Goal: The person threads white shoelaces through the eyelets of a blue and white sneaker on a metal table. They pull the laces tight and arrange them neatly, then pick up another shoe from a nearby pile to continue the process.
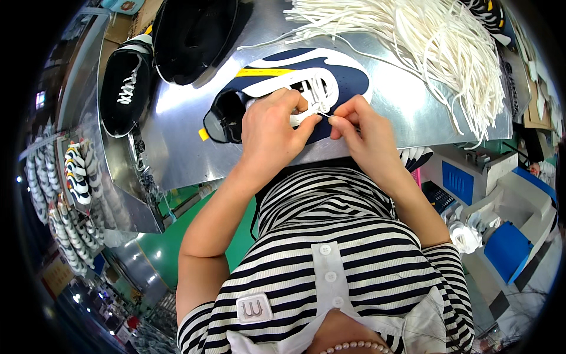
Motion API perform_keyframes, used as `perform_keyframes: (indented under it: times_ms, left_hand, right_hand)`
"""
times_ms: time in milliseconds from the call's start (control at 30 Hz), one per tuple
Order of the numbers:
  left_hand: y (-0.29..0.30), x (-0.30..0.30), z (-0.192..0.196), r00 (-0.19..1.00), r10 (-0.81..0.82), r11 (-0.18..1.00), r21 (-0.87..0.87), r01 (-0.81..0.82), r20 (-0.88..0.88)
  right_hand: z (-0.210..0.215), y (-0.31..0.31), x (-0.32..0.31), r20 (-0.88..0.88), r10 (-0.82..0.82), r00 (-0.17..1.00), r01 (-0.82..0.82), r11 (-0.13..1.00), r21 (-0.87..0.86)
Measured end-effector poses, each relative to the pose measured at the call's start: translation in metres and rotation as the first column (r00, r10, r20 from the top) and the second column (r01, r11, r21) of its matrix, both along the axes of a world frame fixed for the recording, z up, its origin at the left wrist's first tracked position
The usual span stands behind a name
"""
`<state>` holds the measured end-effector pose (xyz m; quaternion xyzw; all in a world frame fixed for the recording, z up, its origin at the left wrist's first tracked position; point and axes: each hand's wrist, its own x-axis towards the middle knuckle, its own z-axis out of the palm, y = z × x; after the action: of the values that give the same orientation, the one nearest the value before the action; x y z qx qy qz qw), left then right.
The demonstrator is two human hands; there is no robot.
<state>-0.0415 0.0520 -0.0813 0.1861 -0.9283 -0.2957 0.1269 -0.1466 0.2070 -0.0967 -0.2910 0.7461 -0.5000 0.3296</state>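
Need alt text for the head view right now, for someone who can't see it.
Two bare hands lace a navy, white and yellow shoe on a shiny metal table: the left hand steadies it while the right hand pinches a white lace. A heap of white laces lies upper right, a black shoe at left.

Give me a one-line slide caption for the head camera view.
Both hands thread a white lace through a navy sneaker on a steel table.

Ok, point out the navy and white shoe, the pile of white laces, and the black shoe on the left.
navy and white shoe point(345, 74), head view, navy side panel.
pile of white laces point(436, 41), head view, middle of the bundle.
black shoe point(121, 97), head view, dark upper beside its lacing.
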Motion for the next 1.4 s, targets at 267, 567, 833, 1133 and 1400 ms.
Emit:
perform_keyframes:
  times_ms: [267,567,833,1133,1400]
  left_hand:
    - [0.009,0.013,0.002,0.998,-0.060,0.996,0.071,0.062,-0.032]
    - [0.016,0.027,0.004,0.965,-0.194,0.932,-0.339,0.126,-0.177]
    - [0.011,0.033,-0.004,0.932,-0.233,0.884,-0.460,0.083,-0.279]
    - [0.008,0.034,-0.003,0.943,-0.284,0.938,-0.255,0.236,-0.174]
    - [0.015,0.040,0.002,0.944,-0.262,0.913,-0.369,0.174,-0.203]
  right_hand:
    - [-0.006,-0.015,0.013,0.040,-0.009,0.999,0.011,0.999,-0.043]
    - [0.059,0.019,-0.036,-0.158,0.136,0.978,-0.168,0.963,-0.210]
    - [0.026,-0.033,-0.011,-0.607,0.419,0.675,-0.355,0.906,0.232]
    - [0.092,0.005,-0.135,-0.417,-0.187,0.889,-0.100,0.811,-0.577]
    - [0.033,-0.020,-0.014,-0.640,0.379,0.668,-0.488,0.873,0.007]
